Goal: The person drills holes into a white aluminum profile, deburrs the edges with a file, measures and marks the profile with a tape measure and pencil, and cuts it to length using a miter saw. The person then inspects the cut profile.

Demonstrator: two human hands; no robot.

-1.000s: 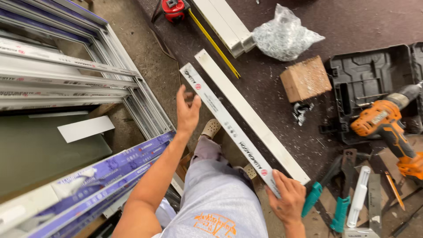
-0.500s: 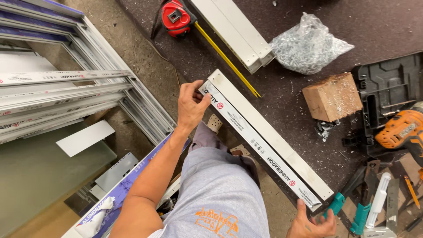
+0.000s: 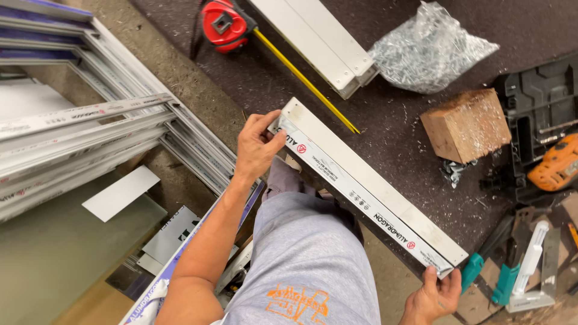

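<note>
Item: white profile [image 3: 367, 195], aluminium section with a film-covered printed face, held off the dark mat [image 3: 253, 72] above the knee in grey trousers [image 3: 307, 265]. Left hand [image 3: 257, 144]: fingers closed round the far end, thumb pressed on the end face. Right hand [image 3: 435, 296]: clamped on the near end from below, only partly in view at the bottom edge. Long axis: diagonal, far end toward the mat's upper-left side, near end toward its lower right; printed face turned toward the body, plain white face away from it. Step in hand, as judged: positioning or checking of the cut length, both ends gripped, no tool applied. Next move, as judged: calls for a level, two-ended carry, ends kept clear of the wood block [image 3: 466, 125] and the orange drill [image 3: 557, 168]; flat landing on the mat needed if set down. Adjacent: red tape measure [image 3: 224, 24] with yellow blade run out near the profile's far end, apart from it; second white section [image 3: 319, 42] beyond, toward the mat's far edge; bag of screws [image 3: 428, 51] alongside that; stacked frames [image 3: 90, 120] off the mat's left edge; teal-handled pliers [image 3: 472, 271] just beside the near end.
</note>
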